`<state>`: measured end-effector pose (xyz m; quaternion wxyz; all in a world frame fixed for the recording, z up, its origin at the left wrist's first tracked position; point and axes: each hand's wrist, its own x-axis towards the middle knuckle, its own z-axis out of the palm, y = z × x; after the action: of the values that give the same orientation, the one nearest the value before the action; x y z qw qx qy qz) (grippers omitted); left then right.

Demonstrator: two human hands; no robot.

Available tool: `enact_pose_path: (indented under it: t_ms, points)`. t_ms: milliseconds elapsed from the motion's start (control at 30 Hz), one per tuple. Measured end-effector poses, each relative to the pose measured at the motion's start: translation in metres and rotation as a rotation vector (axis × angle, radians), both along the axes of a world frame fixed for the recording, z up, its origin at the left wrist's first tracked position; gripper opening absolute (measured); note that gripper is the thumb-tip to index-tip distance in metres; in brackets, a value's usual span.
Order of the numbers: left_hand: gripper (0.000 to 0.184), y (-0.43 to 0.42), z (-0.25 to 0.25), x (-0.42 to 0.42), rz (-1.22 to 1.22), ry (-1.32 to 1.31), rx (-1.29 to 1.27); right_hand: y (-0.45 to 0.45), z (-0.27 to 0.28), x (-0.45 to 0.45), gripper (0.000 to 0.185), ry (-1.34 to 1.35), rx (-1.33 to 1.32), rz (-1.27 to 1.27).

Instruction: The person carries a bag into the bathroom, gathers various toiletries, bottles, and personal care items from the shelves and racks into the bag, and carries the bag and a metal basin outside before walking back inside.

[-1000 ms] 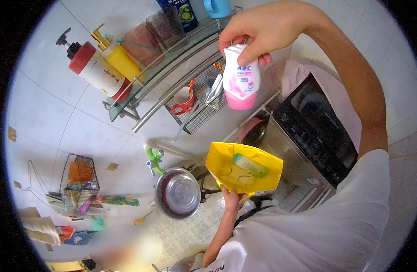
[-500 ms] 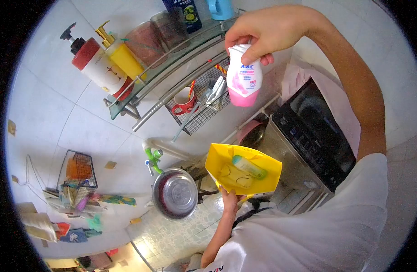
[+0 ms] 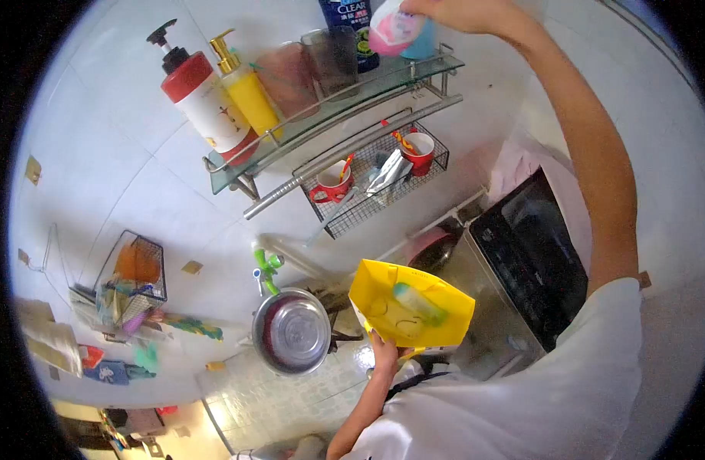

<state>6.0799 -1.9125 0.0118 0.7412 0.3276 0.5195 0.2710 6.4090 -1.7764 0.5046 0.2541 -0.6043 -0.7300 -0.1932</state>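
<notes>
High up, my right hand [image 3: 463,14] is closed around a white and pink ABC bottle [image 3: 394,31]; part of the hand and bottle is cut off by the frame's top edge. The bottle overlaps a blue cup [image 3: 421,44] at the right end of the glass shelf [image 3: 352,96]; whether it touches the shelf I cannot tell. Lower down, my left hand [image 3: 384,353] grips the near side of an open yellow bag [image 3: 448,307]. Inside the bag lies a pale bottle with a blue-green cap [image 3: 417,303].
On the shelf stand a red-topped pump bottle [image 3: 210,103], a yellow pump bottle [image 3: 249,96], tumblers [image 3: 329,61] and a dark CLEAR bottle [image 3: 360,34]. Beneath hangs a wire basket [image 3: 345,222] with red mugs. A metal basin [image 3: 291,330] and black-topped washing machine [image 3: 529,253] are below.
My right hand has raised the ABC bottle from in front of the wire basket up to the shelf's right end. The left hand still holds the bag. The camera view has shifted somewhat.
</notes>
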Motion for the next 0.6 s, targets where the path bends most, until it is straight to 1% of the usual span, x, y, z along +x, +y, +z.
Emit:
enact_pose_path:
  t_ms: [33,100,167,233,300,367,400,467,600]
  points:
    - [0.035,0.000,-0.003,0.001,0.013,-0.004,0.004,0.009,0.000,-0.004,0.033,-0.004,0.004,0.013]
    - [0.035,0.000,-0.014,-0.002,-0.010,0.009,-0.007,0.030,-0.010,-0.005,0.031,-0.209,-0.100,-0.083]
    - [0.035,-0.003,-0.019,-0.003,0.012,-0.004,0.003,0.049,-0.019,-0.001,0.031,-0.204,-0.126,-0.085]
    - [0.034,-0.005,-0.023,-0.004,0.032,-0.016,0.009,0.065,-0.023,0.005,0.032,-0.236,-0.164,-0.017]
    - [0.034,-0.007,-0.028,-0.004,0.057,-0.031,0.008,0.074,-0.026,0.009,0.034,-0.190,-0.188,-0.010]
    - [0.034,-0.006,-0.019,-0.003,0.057,-0.026,-0.015,0.083,-0.030,0.013,0.029,-0.305,-0.151,-0.077]
    - [0.034,-0.005,-0.015,-0.002,0.051,-0.020,-0.037,0.089,-0.038,0.018,0.029,-0.308,-0.148,-0.071]
    - [0.035,-0.005,-0.022,-0.001,0.061,-0.036,-0.025,0.097,-0.055,0.028,0.039,-0.341,0.108,0.044]
    - [0.035,-0.004,-0.030,0.001,0.070,-0.045,0.019,0.080,-0.058,0.019,0.042,-0.261,0.126,0.042]
